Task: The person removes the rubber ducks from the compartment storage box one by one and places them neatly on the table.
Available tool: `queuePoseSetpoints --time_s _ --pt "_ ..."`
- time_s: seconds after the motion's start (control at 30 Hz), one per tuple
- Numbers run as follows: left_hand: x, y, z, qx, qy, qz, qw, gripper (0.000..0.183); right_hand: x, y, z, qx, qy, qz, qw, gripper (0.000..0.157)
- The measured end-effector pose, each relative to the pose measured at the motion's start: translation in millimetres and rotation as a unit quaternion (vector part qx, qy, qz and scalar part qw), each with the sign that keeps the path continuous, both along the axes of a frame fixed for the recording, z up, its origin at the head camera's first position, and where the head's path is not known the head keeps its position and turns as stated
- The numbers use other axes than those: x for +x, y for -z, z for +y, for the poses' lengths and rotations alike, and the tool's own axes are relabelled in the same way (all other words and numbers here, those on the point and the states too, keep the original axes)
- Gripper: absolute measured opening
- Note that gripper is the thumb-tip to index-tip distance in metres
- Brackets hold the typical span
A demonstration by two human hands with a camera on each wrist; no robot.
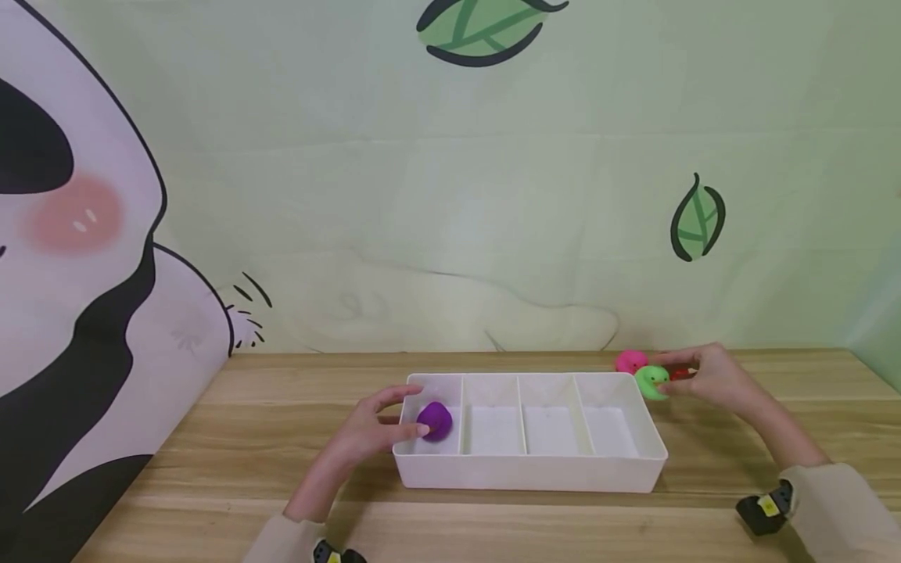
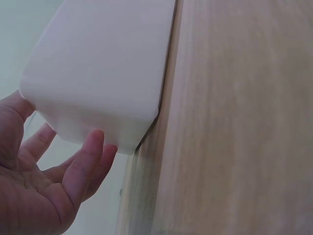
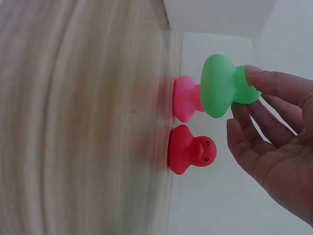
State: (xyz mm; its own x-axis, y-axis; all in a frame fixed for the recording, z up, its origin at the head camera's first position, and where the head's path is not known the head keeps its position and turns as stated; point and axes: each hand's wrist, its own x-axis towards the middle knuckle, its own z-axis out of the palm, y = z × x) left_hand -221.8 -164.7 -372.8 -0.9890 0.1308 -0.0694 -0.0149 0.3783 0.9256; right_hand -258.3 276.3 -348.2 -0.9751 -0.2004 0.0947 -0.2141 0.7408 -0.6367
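At the left end of a white divided box (image 1: 531,473), my left hand (image 1: 366,426) holds the end wall, its thumb over the rim. The left wrist view shows the other fingers (image 2: 90,152) against the outside of that end. Inside the leftmost compartment is a purple rubber duck (image 1: 435,421), close to the thumb. My right hand (image 1: 714,379) pinches a green rubber duck (image 3: 217,85) by its head, raised beside the box's far right corner. A pink duck (image 3: 185,99) and a red duck (image 3: 190,150) stand upright on the table behind it.
The box has several compartments split by thin dividers (image 1: 522,414). It stands on a wood-grain table (image 1: 281,422). A pale green backdrop (image 1: 366,195) with leaves and a printed panda (image 1: 91,274) rises at the table's back edge and left side.
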Motion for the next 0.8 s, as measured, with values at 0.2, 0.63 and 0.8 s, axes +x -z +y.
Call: queuePoseSetpoints --time_s 0.2,0.63,0.8 --pt "0.1 1.0 -1 0.003 0.002 0.000 1.0000 0.057 -2.3 3.2 0 0.015 -0.014 0.001 1.000 0.041" --pt "-0.7 2.5 -1 0.010 0.003 -0.002 0.9999 0.057 -8.6 16.5 -2 0.031 -0.032 -0.026 0.999 0.041" --pt "-0.8 2.1 -1 0.006 0.001 -0.001 1.0000 0.055 -10.0 17.2 -2 0.032 -0.039 -0.020 0.999 0.040"
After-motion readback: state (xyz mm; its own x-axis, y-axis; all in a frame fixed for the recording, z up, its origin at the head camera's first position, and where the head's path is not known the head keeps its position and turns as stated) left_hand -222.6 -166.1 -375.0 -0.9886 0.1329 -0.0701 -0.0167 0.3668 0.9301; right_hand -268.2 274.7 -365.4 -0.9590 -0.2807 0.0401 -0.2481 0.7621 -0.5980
